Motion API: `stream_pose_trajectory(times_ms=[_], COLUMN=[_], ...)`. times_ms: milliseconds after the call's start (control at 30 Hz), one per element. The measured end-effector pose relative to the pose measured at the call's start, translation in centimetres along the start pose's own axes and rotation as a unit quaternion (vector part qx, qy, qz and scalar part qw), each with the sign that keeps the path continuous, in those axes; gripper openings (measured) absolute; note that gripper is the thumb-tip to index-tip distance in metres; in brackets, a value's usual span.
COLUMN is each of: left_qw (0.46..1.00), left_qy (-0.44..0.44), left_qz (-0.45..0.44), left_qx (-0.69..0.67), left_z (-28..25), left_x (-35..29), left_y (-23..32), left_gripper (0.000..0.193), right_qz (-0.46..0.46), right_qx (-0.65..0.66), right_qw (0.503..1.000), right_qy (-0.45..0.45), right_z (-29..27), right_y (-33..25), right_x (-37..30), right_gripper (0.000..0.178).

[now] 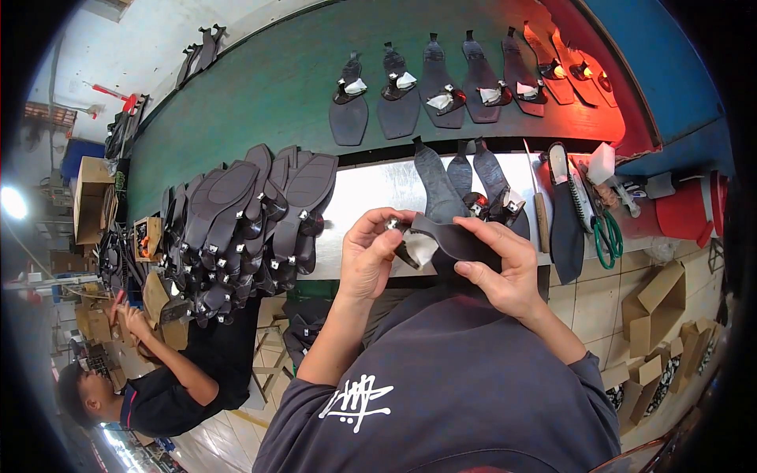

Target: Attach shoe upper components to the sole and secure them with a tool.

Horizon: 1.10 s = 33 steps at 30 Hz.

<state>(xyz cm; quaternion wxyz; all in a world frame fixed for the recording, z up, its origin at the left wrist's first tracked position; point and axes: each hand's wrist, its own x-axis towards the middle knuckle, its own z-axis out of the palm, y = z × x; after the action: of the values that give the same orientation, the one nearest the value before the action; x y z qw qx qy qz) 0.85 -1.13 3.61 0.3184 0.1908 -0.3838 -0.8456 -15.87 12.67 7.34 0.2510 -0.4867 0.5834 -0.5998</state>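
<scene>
Between both hands, above the metal tabletop's near edge, is a black sandal (457, 241) with a shiny dark strap and white paper stuffed under it. My left hand (365, 258) pinches the strap end by a small silvery ornament. My right hand (505, 268) is closed around the flat sole, thumb below and fingers over the upper edge. Just beyond, several similar sandals (438, 189) lie on the metal surface, two with glossy straps and white paper showing.
A green conveyor belt (260, 102) carries a row of sandals (444, 87) toward a red-lit end. Stacked sandals (236, 213) stand at left. Scissors (608, 236), a wooden-handled tool (541, 217) and a red container (686, 213) are at right. A co-worker (173, 378) holds a red-handled tool.
</scene>
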Motion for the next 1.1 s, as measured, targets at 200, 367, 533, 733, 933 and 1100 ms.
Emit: stream_pose_trajectory(times_ms=[200,367,533,733,933,1100], left_qw=[0.992,0.983,0.988,0.993,0.994,0.997], left_qy=[0.041,0.083,0.060,0.112,0.052,0.007], left_qz=[0.037,0.037,0.046,-0.040,-0.088,-0.072], left_qx=[0.111,0.161,0.136,-0.007,-0.032,-0.036], left_z=[0.8,0.8,0.0,1.5,0.9,1.6], left_x=[0.3,-0.1,-0.1,1.1,0.5,0.3], left_y=[-0.7,-1.1,-1.5,-0.9,-0.3,-0.2], left_gripper=[0.024,0.021,0.019,0.018,0.026,0.039], right_qz=[0.012,0.028,0.039,0.020,0.021,0.027], right_qx=[0.014,0.044,0.042,0.010,0.008,-0.013], right_qw=[1.000,0.999,0.998,1.000,0.999,0.999], right_qy=[-0.018,-0.007,-0.022,-0.020,0.029,0.018], right_z=[0.0,-0.1,-0.4,-0.3,-0.4,-0.6], right_y=[0.1,0.5,0.6,0.6,1.0,0.8], right_x=[-0.1,-0.4,-0.6,-0.4,-0.4,-0.4], right_gripper=[0.050,0.050,0.050,0.048,0.046,0.042])
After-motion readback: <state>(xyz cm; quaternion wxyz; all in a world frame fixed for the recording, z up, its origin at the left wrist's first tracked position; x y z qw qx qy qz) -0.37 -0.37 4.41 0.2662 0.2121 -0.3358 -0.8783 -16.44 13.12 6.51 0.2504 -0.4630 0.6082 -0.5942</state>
